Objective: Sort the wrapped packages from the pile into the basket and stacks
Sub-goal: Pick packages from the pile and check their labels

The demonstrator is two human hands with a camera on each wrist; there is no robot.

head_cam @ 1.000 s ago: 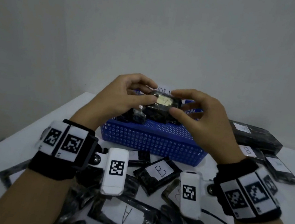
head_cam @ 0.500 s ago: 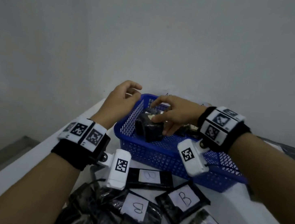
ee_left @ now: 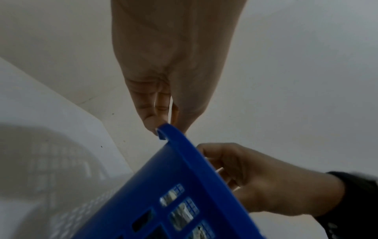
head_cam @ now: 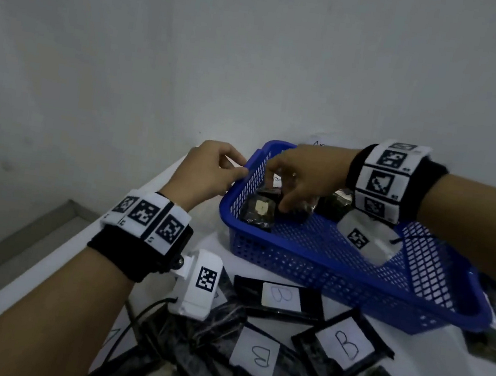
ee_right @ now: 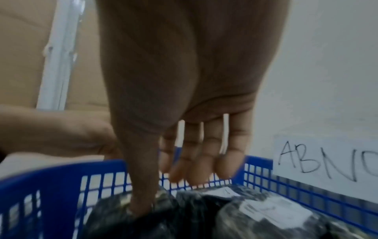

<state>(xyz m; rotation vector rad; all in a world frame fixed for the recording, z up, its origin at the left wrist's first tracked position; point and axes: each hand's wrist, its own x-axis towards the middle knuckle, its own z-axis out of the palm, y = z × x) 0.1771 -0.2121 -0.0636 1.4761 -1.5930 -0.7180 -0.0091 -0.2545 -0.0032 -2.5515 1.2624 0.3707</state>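
Observation:
A blue mesh basket (head_cam: 341, 264) sits on the white table with several black wrapped packages in its left end. One package (head_cam: 258, 211) with a pale label stands against the left wall. My right hand (head_cam: 279, 185) reaches inside the basket with its fingers straight; in the right wrist view its thumb (ee_right: 141, 202) touches a dark package (ee_right: 114, 223). My left hand (head_cam: 234, 163) is at the basket's left rim, and its fingertips (ee_left: 151, 124) pinch the rim's corner (ee_left: 163, 132). The pile of black packages, many marked B (head_cam: 342, 344), lies in front of the basket.
A paper sign starting "ABN" (ee_right: 327, 161) stands behind the basket against the grey wall. More dark packages (head_cam: 489, 343) lie right of the basket. The table's left edge (head_cam: 79, 247) runs close to my left forearm. A black cable (head_cam: 139, 316) crosses the pile.
Both hands held a labelled package above the basket a second ago. Now it sits in the basket, the right hand's fingers are straight above it, and the left hand has gone to the rim.

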